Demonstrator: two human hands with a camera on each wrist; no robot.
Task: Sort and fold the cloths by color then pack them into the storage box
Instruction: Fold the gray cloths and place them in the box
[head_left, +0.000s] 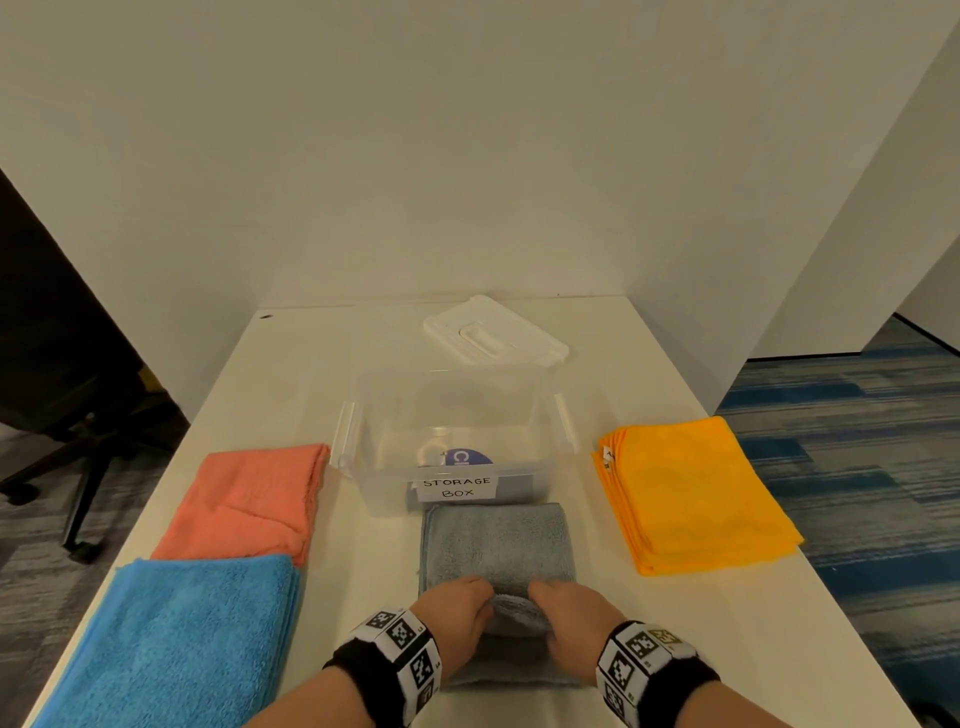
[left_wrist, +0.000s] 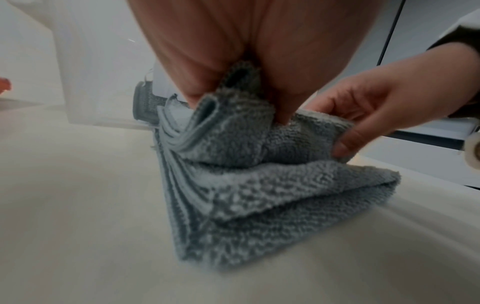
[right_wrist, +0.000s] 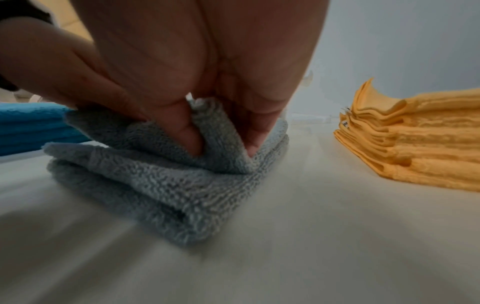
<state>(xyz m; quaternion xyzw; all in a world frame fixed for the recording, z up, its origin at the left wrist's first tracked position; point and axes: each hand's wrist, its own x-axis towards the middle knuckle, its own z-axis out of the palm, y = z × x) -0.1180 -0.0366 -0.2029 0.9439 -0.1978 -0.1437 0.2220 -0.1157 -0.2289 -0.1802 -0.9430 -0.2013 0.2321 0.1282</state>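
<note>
A grey cloth (head_left: 496, 540) lies folded on the table just in front of the clear storage box (head_left: 358, 467). My left hand (head_left: 457, 605) and right hand (head_left: 571, 610) both pinch its near edge, lifted into a fold. In the left wrist view my left hand (left_wrist: 233, 98) pinches the grey cloth (left_wrist: 259, 195), with my right hand (left_wrist: 363, 115) gripping the same edge. The right wrist view has my right hand (right_wrist: 221, 139) pinching the grey cloth (right_wrist: 168, 185) between thumb and fingers. The box holds a purple sticker and something grey behind its label.
A salmon cloth (head_left: 249, 499) and a blue cloth (head_left: 176, 639) lie at the left. An orange stack (head_left: 696, 493) sits at the right, near the table edge. The white box lid (head_left: 493, 332) lies behind the box. An office chair (head_left: 62, 395) stands left of the table.
</note>
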